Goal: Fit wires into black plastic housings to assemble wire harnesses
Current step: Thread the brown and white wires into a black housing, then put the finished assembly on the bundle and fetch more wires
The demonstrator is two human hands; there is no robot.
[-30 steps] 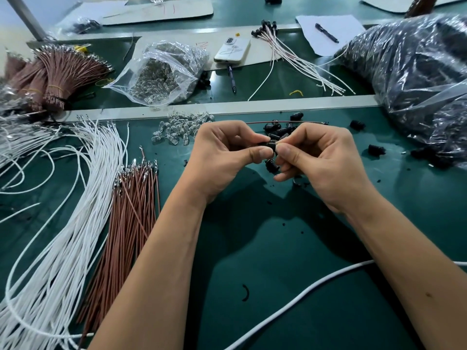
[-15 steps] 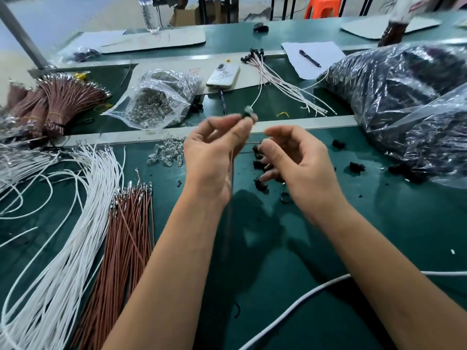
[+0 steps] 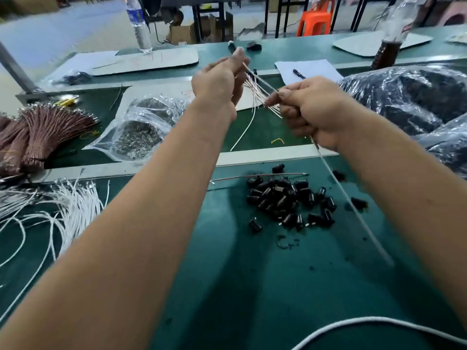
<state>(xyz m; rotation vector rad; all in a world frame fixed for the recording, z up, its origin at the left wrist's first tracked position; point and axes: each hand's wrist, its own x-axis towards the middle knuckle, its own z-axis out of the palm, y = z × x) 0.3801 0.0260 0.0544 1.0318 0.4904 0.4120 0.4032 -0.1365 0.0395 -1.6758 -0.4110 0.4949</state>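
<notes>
My left hand [image 3: 219,83] is raised over the far part of the bench and pinches the housing end of a wired assembly [image 3: 231,45] between its fingertips. The assembly's wire [image 3: 262,83] runs down to my right hand [image 3: 310,111], which grips it in a fist; the tail [image 3: 353,205] trails on toward me, blurred. Behind the hands lies a fan of finished white wires [image 3: 255,107]. A pile of black plastic housings [image 3: 285,200] sits on the green mat [image 3: 252,274] below my right forearm, with one brown wire [image 3: 257,176] lying beside it.
White wires [image 3: 50,218] spread at the left, brown wire bundles [image 3: 38,132] at the far left. A clear bag of metal parts [image 3: 136,130] lies behind the rail. Large plastic bags of black parts [image 3: 409,97] fill the right. A water bottle [image 3: 139,24] and paper with pen [image 3: 303,70] stand beyond.
Both hands have risen and moved away from me. The left carried the housing end up; the right, empty half a second ago, now grips the wire. The view tilted upward.
</notes>
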